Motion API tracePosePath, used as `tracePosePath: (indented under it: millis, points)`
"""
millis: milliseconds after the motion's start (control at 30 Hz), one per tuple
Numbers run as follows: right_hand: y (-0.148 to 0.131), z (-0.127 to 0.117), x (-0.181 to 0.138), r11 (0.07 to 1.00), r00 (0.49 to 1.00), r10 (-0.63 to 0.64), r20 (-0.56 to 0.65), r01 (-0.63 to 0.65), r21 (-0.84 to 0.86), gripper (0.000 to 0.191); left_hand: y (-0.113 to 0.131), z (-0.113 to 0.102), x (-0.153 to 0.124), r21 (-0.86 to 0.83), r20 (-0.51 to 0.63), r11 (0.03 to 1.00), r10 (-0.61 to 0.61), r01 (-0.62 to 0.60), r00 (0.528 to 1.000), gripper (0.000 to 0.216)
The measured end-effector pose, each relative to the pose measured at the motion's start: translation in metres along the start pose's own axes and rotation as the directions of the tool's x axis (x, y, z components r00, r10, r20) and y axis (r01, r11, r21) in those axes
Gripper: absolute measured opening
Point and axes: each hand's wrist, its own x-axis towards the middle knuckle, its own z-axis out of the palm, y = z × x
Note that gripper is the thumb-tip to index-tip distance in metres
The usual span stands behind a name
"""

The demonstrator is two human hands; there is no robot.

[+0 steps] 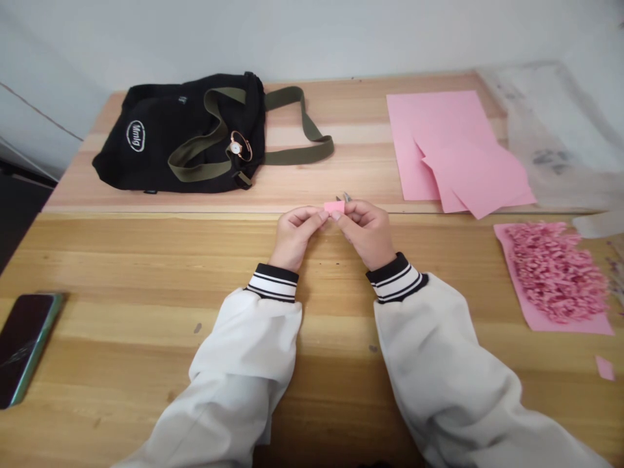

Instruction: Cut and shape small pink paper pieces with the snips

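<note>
A small pink piece of paper (pixel 334 207) is pinched between both hands above the middle of the wooden table. My left hand (pixel 299 234) grips its left edge between thumb and fingers. On the other side, my right hand (pixel 366 233) has closed thumb and fingers on the right edge. Two grey metal tips (pixel 346 197), like those of scissors, stick out just beyond the right fingers. Their other end is hidden, and whether that hand holds them I cannot tell.
Pink sheets (pixel 439 143) lie overlapped at back right, beside a clear plastic bag (pixel 560 130). Nearer, a heap of curly pink paper pieces (pixel 556 273) rests on pink paper; a scrap (pixel 605 368) lies below. A black bag (pixel 180 136) with a watch (pixel 236 148) and a phone (pixel 26 348) are left.
</note>
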Motion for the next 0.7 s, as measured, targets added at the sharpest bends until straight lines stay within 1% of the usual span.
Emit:
tracePosePath:
  millis: [433,700]
  points:
    - [0.0009,-0.0005,0.0001,0.999,1.0,-0.008,0.019,0.007,0.039,0.036,-0.0005,0.0009,0.0005,0.001,-0.014,1.0,-0.006,0.006,1.0,0.028]
    - [0.0018,-0.0005,0.0,1.0,1.0,0.004,0.025,-0.005,0.028,0.036,-0.001,0.0011,0.0006,0.008,-0.021,1.0,0.001,-0.001,1.0,0.031]
